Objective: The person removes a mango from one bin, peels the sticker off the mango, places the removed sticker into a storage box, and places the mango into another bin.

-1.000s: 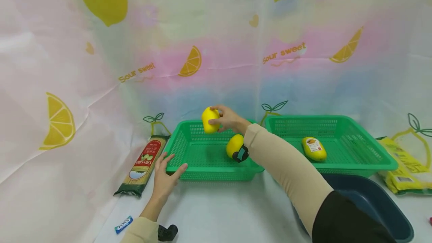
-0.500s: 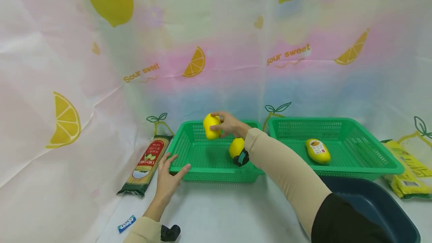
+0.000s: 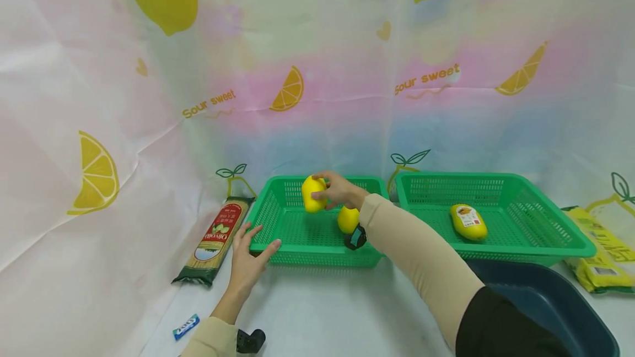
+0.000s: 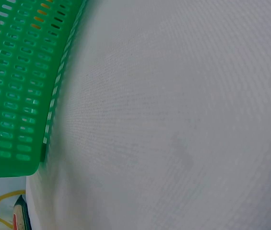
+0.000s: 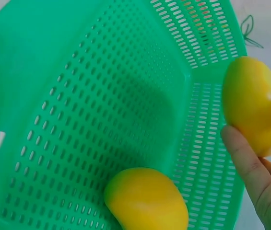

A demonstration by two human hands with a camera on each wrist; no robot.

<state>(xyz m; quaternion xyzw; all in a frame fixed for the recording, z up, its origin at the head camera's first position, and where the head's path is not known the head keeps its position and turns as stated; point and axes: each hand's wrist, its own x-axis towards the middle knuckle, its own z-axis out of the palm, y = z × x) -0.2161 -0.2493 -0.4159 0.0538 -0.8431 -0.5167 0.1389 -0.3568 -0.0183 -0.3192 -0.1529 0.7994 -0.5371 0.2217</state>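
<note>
We see a pastel lemon-print backdrop (image 3: 317,70) reading "Sour sweet" behind a white table surface (image 3: 322,313), evenly lit

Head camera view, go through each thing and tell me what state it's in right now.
Right hand: grips a yellow fruit.
Held yellow fruit: above the left basket.
Second yellow fruit: lying in that basket.
Left hand: fingers straight, touching the basket's front rim.
Right basket: holds one labelled yellow fruit.
Pasta packet: lying flat.
</note>
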